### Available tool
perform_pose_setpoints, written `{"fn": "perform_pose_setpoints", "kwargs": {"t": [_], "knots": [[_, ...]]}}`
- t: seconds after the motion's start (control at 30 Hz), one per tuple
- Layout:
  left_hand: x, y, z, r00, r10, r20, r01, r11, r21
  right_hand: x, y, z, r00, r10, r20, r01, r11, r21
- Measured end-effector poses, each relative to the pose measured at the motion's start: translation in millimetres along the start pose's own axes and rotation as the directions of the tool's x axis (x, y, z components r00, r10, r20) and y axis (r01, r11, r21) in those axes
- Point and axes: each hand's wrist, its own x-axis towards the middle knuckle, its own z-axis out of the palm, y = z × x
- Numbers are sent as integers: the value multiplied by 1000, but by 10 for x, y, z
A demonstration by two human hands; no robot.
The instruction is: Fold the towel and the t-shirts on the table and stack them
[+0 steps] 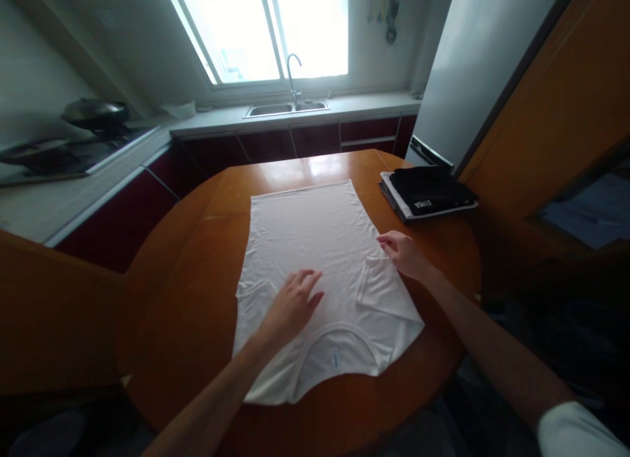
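Observation:
A white T-shirt [315, 234] lies spread on the wooden table, its hem toward the window and its neckline, with a small label, toward me. Its right sleeve [386, 283] is folded inward over the body; the left sleeve looks folded in too, partly hidden by my arm. My left hand [294, 301] is over the middle of the shirt above the neckline, fingers apart and holding nothing; whether it touches the cloth is unclear. At the shirt's right edge, just beyond the folded sleeve, my right hand [401, 252] pinches the fabric between thumb and fingers.
The round-ended wooden table [187, 273] carries a stack of folded clothes [428, 189], black on top, at the far right. Behind it run a counter with a sink [285, 109] and a stove [108, 142] at left. A tall pale refrigerator [477, 69] stands at right.

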Motion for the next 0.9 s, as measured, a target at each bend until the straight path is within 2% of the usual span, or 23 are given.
{"fn": "perform_pose_setpoints", "kwargs": {"t": [0.07,0.13,0.23,0.37,0.57,0.8,0.9], "knots": [[127,319,47,982,139,124,-132,989,-64,160,19,10,988,2,152,-4,1000,18],[203,549,133,955,234,184,-224,972,-72,260,15,64,957,6,292,-2,1000,-12],[245,666,289,934,306,186,-301,952,-58,308,22,134,930,11,367,0,1000,-30],[253,585,419,922,367,123,-363,930,-49,279,83,140,922,-4,388,-12,999,38],[263,525,431,917,393,71,-394,919,-6,238,139,130,936,-36,351,-40,978,206],[236,556,395,934,341,104,-343,939,0,250,191,182,944,-64,324,30,994,108],[216,575,387,939,339,51,-337,941,-38,258,220,170,970,-122,211,105,991,87]]}}
